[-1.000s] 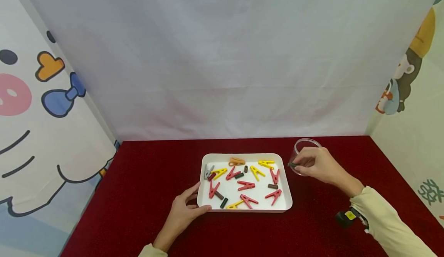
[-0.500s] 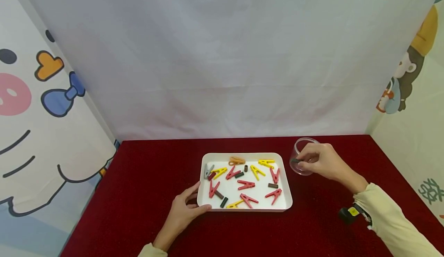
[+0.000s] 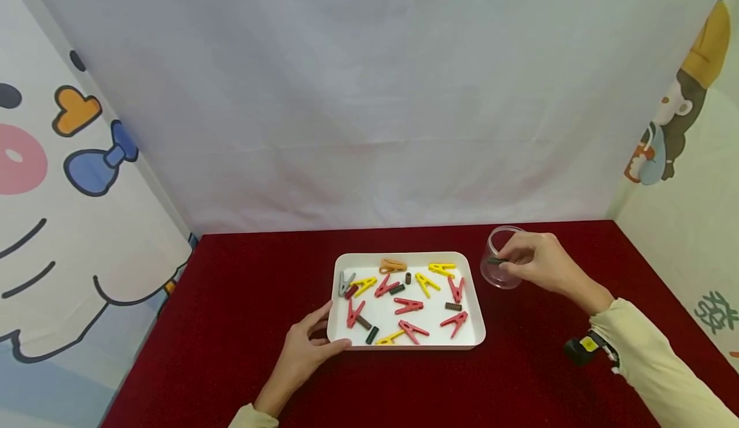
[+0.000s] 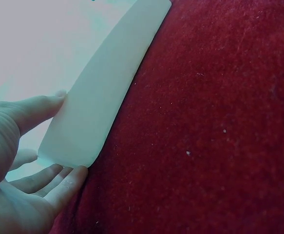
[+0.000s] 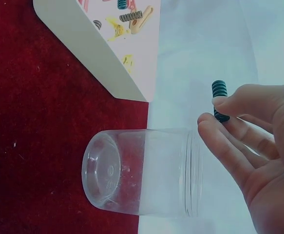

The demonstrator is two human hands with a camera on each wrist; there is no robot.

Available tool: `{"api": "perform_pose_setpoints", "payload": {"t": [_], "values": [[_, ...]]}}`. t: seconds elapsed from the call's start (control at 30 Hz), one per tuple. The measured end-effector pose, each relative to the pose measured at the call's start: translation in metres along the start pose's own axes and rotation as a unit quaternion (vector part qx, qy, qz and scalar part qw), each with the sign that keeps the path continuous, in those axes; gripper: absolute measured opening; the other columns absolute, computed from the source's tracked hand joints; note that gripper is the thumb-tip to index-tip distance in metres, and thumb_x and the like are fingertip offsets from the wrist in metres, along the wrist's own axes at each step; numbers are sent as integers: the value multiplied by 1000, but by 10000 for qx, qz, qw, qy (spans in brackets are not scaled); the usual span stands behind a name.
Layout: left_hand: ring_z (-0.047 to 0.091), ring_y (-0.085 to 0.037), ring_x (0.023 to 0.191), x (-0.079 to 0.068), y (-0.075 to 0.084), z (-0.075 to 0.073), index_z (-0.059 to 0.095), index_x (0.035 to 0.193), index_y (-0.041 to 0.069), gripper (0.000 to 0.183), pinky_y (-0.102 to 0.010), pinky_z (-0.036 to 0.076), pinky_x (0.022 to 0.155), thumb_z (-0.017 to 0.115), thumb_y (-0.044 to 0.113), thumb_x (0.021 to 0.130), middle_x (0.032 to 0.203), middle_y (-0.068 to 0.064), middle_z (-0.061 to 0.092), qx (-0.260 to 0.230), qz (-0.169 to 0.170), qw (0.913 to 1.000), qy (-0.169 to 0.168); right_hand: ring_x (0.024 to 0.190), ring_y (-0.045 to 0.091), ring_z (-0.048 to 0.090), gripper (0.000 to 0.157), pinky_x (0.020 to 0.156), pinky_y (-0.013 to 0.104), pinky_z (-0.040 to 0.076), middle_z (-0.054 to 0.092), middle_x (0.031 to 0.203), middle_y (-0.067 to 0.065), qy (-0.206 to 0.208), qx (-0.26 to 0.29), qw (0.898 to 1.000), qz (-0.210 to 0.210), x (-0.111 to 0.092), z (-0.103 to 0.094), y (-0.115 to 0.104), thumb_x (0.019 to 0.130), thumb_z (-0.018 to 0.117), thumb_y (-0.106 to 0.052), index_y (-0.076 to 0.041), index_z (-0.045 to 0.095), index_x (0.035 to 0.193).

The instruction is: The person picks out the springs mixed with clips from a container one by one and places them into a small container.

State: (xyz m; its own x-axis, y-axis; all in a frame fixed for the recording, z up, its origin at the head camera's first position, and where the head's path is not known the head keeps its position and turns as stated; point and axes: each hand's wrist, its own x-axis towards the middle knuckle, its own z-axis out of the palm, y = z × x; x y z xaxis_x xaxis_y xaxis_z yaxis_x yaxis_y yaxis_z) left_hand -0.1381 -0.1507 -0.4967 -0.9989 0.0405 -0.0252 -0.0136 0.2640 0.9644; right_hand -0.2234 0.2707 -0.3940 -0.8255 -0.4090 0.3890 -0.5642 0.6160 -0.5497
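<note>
My right hand [image 3: 539, 261] pinches a small dark green coil spring [image 5: 219, 89] between thumb and fingertips. In the head view it overlaps the mouth of a clear plastic jar [image 3: 498, 279]; in the right wrist view the spring is above the level of the jar's rim. Inside the jar no spring shows. My left hand [image 3: 303, 351] holds the near left corner of a white tray [image 3: 407, 347], thumb along the front wall and fingers at the side. Red clothespins [image 3: 409, 306], yellow clothespins [image 3: 426, 284] and several springs [image 3: 372, 335] lie scattered in the tray.
An orange clothespin [image 3: 393, 265] and a grey clothespin [image 3: 344, 283] also lie in the tray. Dark red cloth [image 3: 242, 299] covers the table. A white curtain [image 3: 404, 113] hangs behind it, with cartoon-printed panels at both sides.
My right hand has moved slightly right and up with the spring, from the jar's left side to over its mouth. The left hand stays on the tray.
</note>
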Motion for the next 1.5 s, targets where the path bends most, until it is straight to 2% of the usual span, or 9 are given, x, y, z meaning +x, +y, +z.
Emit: {"api": "perform_pose_setpoints", "payload": {"t": [0.5,0.97,1.2,1.5], "values": [[56,-29,109,2,0,-2,47,139,5,83,-26,54,75,87,17,67,130,-18,53,60,-18,10000,3,62,3,59,18,54,19,49,66,73,0,252,-180,9995,-63,7,-8,5,66,78,8,-5,71,77],[56,-30,109,1,0,-3,46,139,3,84,-25,54,74,87,15,66,129,-19,53,-44,63,10000,-52,62,4,56,16,54,21,49,65,75,0,402,-442,9981,116,10,-13,8,67,77,7,-5,72,77],[56,-31,108,1,1,-2,47,138,3,83,-27,54,74,87,14,67,128,-20,54,-23,153,9999,-39,61,4,54,17,54,18,44,64,74,-1,416,-553,9976,60,10,-16,9,67,78,6,-7,72,76],[57,-28,107,0,-2,-1,48,139,6,83,-27,54,75,88,16,66,128,-17,55,86,-71,9999,-12,61,4,52,17,51,19,40,63,74,-2,406,-617,9973,51,8,-16,14,67,77,6,-8,72,76]]}}
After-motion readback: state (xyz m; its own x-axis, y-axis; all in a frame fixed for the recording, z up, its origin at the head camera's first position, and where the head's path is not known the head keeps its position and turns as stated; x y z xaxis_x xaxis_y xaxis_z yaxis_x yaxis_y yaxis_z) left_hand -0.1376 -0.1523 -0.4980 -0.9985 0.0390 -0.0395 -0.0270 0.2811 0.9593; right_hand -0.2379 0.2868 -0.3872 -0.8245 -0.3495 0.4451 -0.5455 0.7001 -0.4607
